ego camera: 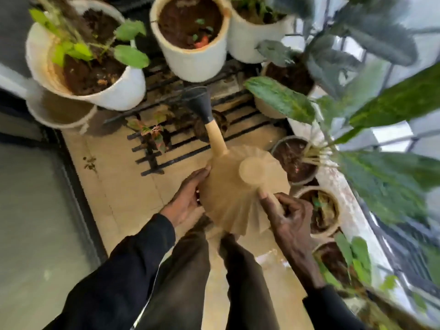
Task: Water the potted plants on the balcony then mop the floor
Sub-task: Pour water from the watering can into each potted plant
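Right hand (289, 215) grips the handle, left hand (188, 198) steadies the watering can (238, 194), probably sloshy-heavy plastic, so two-handed makes sense.

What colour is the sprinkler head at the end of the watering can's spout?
Black, on a beige watering can; the sprinkler head shows clearly in the head view.

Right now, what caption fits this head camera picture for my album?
Two hands, left and right, tip a ribbed beige plastic watering can toward white round pots on a balcony.
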